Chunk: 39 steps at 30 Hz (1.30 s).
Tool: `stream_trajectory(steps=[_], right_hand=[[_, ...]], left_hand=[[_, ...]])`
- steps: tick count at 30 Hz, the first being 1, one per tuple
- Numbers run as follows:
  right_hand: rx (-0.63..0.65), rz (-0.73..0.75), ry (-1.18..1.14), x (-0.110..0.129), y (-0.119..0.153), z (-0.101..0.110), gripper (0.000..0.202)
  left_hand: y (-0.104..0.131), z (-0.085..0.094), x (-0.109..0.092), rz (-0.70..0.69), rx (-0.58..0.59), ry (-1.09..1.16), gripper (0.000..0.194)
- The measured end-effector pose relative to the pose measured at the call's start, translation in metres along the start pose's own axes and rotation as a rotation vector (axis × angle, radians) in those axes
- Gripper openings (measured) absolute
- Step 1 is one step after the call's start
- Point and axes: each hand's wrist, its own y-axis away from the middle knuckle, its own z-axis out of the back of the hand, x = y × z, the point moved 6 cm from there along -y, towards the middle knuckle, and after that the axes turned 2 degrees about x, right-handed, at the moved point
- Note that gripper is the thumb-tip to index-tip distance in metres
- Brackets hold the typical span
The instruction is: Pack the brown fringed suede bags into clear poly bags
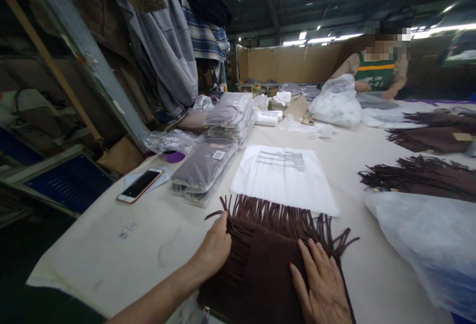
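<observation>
A dark brown, suede-like fringed piece [275, 269] lies in front of me on the pale table, its long fringe [271, 212] pointing away from me. What looks like a small metal zip pull [206, 310] shows at its near left corner. My left hand [214, 244] is closed at the far left corner, fingers pinching the edge where the fringe starts. Spread flat on the right part of the piece is my right hand [322, 282], open. Just beyond the fringe rests a stack of white printed plastic bags [282, 177].
Wrapped grey packets [203, 165] are stacked at left centre, beside a phone [140, 185]. More brown fringed pieces [424, 177] and a clear plastic bag [416, 234] lie on the right. A co-worker [379, 71] stands across the table. Clothes [167, 46] hang at left.
</observation>
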Motion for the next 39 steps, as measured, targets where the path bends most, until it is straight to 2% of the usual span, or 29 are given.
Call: stream_trajectory(steps=[3, 6, 12, 17, 24, 27, 29, 31, 32, 33, 34, 35, 36, 37, 39], right_hand=[[0.015, -0.023, -0.015, -0.002, 0.001, 0.0, 0.053], [0.028, -0.011, -0.017, 0.0, -0.001, 0.003, 0.051], [0.024, -0.04, -0.057, -0.002, -0.002, 0.003, 0.05], [0.022, -0.019, -0.058, -0.003, 0.003, -0.005, 0.052], [-0.031, 0.01, -0.021, -0.007, 0.009, -0.012, 0.054], [-0.031, 0.027, -0.012, -0.007, 0.009, -0.017, 0.054], [-0.007, 0.032, -0.024, -0.008, 0.008, -0.018, 0.053], [0.067, 0.018, -0.085, -0.013, 0.005, -0.014, 0.052], [0.13, -0.006, -0.143, -0.018, 0.003, -0.01, 0.051], [0.192, -0.054, -0.218, -0.026, 0.001, -0.004, 0.05], [0.246, -0.127, -0.308, -0.035, -0.001, 0.004, 0.048], [0.285, -0.227, -0.407, -0.047, -0.003, 0.013, 0.049], [0.308, -0.361, -0.505, -0.061, -0.003, 0.021, 0.051], [0.317, -0.528, -0.595, -0.075, 0.0, 0.028, 0.055], [0.348, -0.88, -0.798, -0.099, 0.012, 0.03, 0.066]], left_hand=[[0.005, -0.008, -0.011, -0.266, -0.017, -0.376, 0.055], [0.0, -0.017, -0.014, -0.458, 0.048, -0.627, 0.041], [-0.014, -0.029, -0.015, -0.543, 0.11, -0.668, 0.024], [-0.009, -0.053, -0.022, -0.628, 0.146, -0.678, 0.016], [0.01, -0.079, -0.039, -0.796, 0.238, -0.74, 0.011], [0.026, -0.088, -0.052, -0.913, 0.34, -0.847, 0.014], [0.039, -0.089, -0.061, -0.998, 0.419, -0.846, 0.021], [0.048, -0.078, -0.068, -1.045, 0.431, -0.72, 0.027], [0.047, -0.066, -0.069, -1.018, 0.364, -0.62, 0.028], [0.042, -0.048, -0.067, -0.936, 0.25, -0.51, 0.028], [0.033, -0.027, -0.059, -0.805, 0.111, -0.396, 0.027], [0.022, -0.003, -0.046, -0.613, -0.047, -0.278, 0.025], [0.012, 0.017, -0.027, -0.39, -0.151, -0.175, 0.023], [0.002, 0.03, -0.008, -0.188, -0.175, -0.072, 0.021], [-0.01, 0.039, 0.023, 0.145, -0.076, 0.165, 0.027]])
